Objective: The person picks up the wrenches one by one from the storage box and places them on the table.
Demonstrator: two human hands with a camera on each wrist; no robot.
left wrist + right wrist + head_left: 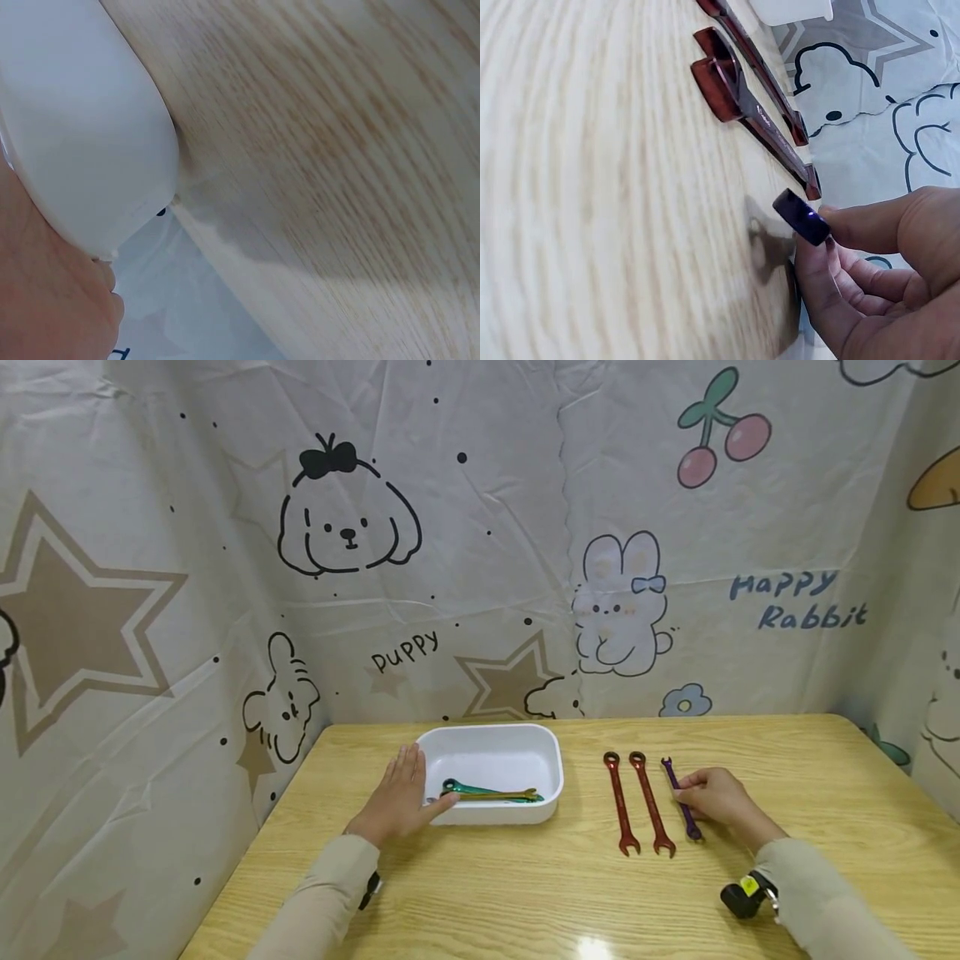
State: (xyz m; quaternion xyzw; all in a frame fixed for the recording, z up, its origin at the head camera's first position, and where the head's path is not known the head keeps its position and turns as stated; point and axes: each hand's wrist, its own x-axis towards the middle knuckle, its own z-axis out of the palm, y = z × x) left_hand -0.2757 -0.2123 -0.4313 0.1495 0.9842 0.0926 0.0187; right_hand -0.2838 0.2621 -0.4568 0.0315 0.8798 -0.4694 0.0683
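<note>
At the left end of the white plastic tray (pixel 525 814), my left hand (pixel 397 797) lies with its fingers straight along the side and its thumb over the front rim. A green combination wrench (pixel 468 787) and a gold wrench (pixel 495 795) lie together inside. My right hand (pixel 716 795) pinches a small purple combination wrench (pixel 686 818) between thumb and fingers. In the right wrist view the purple wrench's end (pixel 802 217) rises above its shadow on the table. Two red combination wrenches (pixel 619 806) lie side by side to the left of that hand.
The light wood table (pixel 480 893) meets a printed cloth curtain (pixel 480 568) at the back and sides. Each wrist wears a strapped device, the right one a black camera (pixel 742 902). The tray stands near the table's back edge.
</note>
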